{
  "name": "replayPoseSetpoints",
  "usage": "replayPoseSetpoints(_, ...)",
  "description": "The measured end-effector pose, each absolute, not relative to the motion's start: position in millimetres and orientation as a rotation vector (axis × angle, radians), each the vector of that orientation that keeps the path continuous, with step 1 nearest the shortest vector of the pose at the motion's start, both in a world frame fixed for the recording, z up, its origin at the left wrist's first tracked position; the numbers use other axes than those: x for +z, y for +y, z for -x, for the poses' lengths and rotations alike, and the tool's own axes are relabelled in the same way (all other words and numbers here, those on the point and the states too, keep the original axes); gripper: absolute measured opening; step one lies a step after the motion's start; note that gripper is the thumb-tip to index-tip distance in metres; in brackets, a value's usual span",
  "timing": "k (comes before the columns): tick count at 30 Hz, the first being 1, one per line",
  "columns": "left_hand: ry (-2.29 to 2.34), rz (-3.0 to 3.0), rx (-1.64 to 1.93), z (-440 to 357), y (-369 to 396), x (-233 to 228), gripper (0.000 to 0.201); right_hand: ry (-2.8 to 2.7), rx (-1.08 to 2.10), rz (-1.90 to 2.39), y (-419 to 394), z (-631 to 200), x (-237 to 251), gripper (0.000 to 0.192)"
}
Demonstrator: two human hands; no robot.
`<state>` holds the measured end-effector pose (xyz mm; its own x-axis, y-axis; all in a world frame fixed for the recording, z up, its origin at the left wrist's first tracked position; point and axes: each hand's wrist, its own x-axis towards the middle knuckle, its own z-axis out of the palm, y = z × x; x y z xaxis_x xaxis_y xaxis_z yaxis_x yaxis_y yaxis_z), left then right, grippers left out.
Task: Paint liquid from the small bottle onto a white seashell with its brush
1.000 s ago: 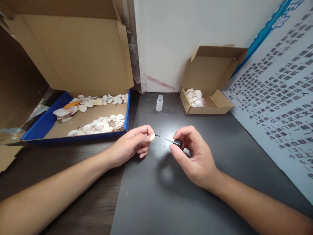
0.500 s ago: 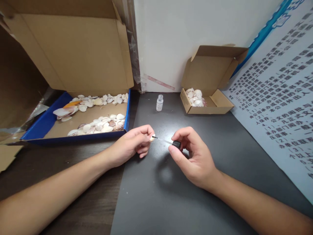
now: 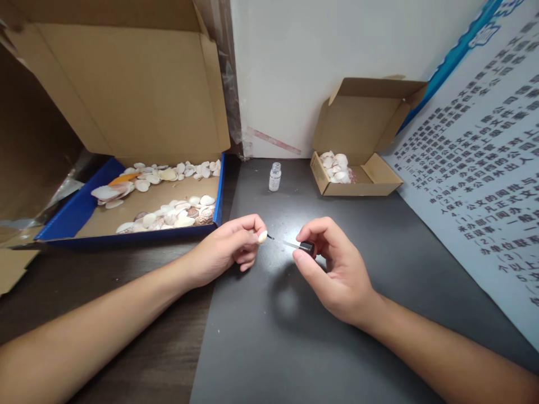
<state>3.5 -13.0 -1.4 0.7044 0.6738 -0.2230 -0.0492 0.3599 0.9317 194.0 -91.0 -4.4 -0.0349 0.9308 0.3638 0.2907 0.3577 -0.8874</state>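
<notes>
Between thumb and fingertips, my left hand pinches a small pale seashell. My right hand grips a brush by its black cap; a thin clear stem runs left from the cap to a dark brush tip. That tip is just right of the shell, apart from it by a small gap. Behind the hands a small clear glass bottle with a printed label stands upright and uncapped on the dark grey mat.
At left, an open blue-sided cardboard box holds two groups of shells. At back right stands a smaller open cardboard box with white shells. A white panel rises behind; a printed sheet borders the right.
My right hand has moved slightly right, drawing the brush tip off the shell. My left hand keeps the shell in nearly the same place.
</notes>
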Motion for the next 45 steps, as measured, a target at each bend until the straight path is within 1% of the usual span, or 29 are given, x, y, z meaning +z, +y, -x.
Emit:
replayPoseSetpoints(11,0.653,-1.121,0.510,-3.4,-12.6,-1.3,0.007,-1.565,0.793,1.102,-91.9,-196.2,-6.1,0.013)
replayPoseSetpoints(18,0.653,-1.111,0.503,-3.4,-12.2,-1.4,0.012,-1.555,0.695,1.168,-90.3,-194.5,-4.7,0.013)
replayPoseSetpoints(23,0.658,-1.112,0.504,-2.8,-12.5,-2.6,0.012,-1.544,0.666,1.183,-90.5,-193.8,-3.0,0.013)
replayPoseSetpoints(31,0.660,-1.118,0.504,-2.8,-12.9,-1.5,0.012,-1.573,0.743,1.132,-92.2,-194.9,-3.6,0.013)
replayPoseSetpoints(45,0.667,-1.116,0.507,-3.4,-13.3,0.1,0.010,-1.584,0.739,1.150,-90.9,-194.9,-3.8,0.013)
